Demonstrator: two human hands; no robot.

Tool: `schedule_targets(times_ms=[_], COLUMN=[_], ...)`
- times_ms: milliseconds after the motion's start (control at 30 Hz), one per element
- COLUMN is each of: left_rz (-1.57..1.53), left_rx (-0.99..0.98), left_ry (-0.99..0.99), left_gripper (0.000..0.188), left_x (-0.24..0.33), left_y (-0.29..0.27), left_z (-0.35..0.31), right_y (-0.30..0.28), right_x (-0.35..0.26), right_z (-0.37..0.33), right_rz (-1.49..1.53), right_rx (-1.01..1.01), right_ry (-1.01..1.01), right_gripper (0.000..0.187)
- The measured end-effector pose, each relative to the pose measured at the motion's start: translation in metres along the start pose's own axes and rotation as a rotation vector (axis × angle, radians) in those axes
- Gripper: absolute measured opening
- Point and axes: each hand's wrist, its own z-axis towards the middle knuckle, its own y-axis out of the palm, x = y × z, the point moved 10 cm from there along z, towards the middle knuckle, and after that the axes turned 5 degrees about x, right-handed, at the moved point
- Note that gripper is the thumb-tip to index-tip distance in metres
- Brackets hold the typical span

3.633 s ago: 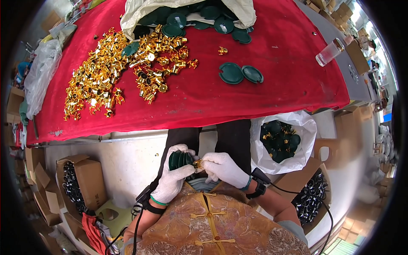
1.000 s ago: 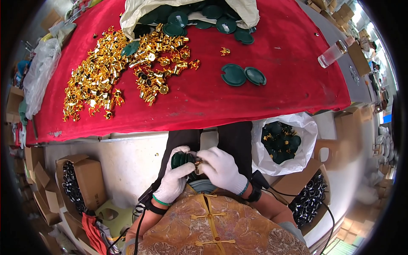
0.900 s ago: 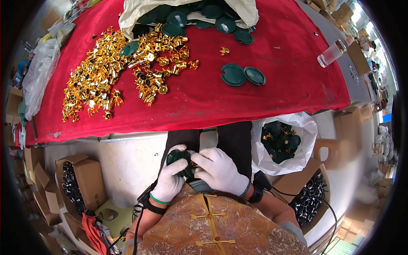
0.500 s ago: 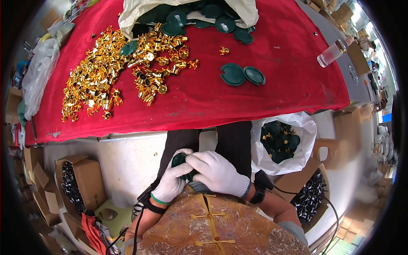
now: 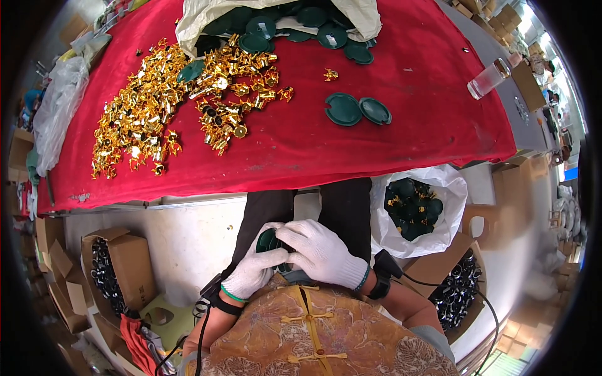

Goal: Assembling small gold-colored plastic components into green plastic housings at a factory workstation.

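Gripped a stack of dark green discs (image 5: 266,240) firmly in the gloved left hand (image 5: 252,269), thumb across the near side and fingers curled round the far side, low over the lap. Laid the gloved right hand (image 5: 323,254) over the stack's right side, fingers bent, close against the left thumb. Could not tell from above the right hand's hold, with fingertips hidden. Wore a gold-brown patterned jacket (image 5: 269,332) with yellow fastenings, plus dark trousers (image 5: 345,213) reaching under the table's near edge. Had at left, on the floor, an open brown carton (image 5: 135,269) of dark, shiny parts (image 5: 105,276), and at right a second carton (image 5: 426,260) of similar contents. Had just beyond the latter a white plastic bag (image 5: 451,194), filled with green discs and gold pieces (image 5: 414,210). Faced a red-clothed table (image 5: 389,147), spread on the left with a glittering heap of gold pieces (image 5: 141,116). Had right of the middle two notched green discs (image 5: 343,109), side by side, and slightly farther off a lone gold piece (image 5: 330,75). Had near the cloth's right edge a clear drinking glass (image 5: 488,79), and at the far side a pale sack (image 5: 195,22), open-mouthed over more green discs (image 5: 331,36).
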Motion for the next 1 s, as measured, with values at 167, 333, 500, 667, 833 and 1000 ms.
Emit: schedule_targets(times_ms=[167,333,500,667,833,1000], left_rz=[0.047,0.000,-0.031,-0.036,-0.062,0.035], left_rx=[-0.024,0.038,0.041,0.060,0.044,0.042], left_ry=[0.006,0.006,-0.002,-0.012,-0.015,0.009], left_gripper=[0.053,0.053,0.053,0.053,0.054,0.055], left_x=[0.003,-0.003,-0.006,-0.007,-0.005,-0.004], left_y=[0.006,-0.002,-0.006,-0.006,-0.003,-0.001], left_z=[-0.002,0.002,0.005,0.004,0.003,0.002], right_y=[0.001,0.002,0.005,0.004,0.001,-0.004], right_x=[0.003,0.008,0.015,0.016,0.008,-0.003], right_z=[0.000,-0.004,-0.011,-0.015,-0.012,-0.003], right_rz=[-0.001,0.032,0.043,-0.006,-0.005,0.033], right_rx=[0.019,0.062,0.054,0.075,0.103,0.086], right_ry=[0.012,0.030,0.090,0.070,0.028,-0.039], right_gripper=[0.047,0.047,0.048,0.048,0.048,0.052])
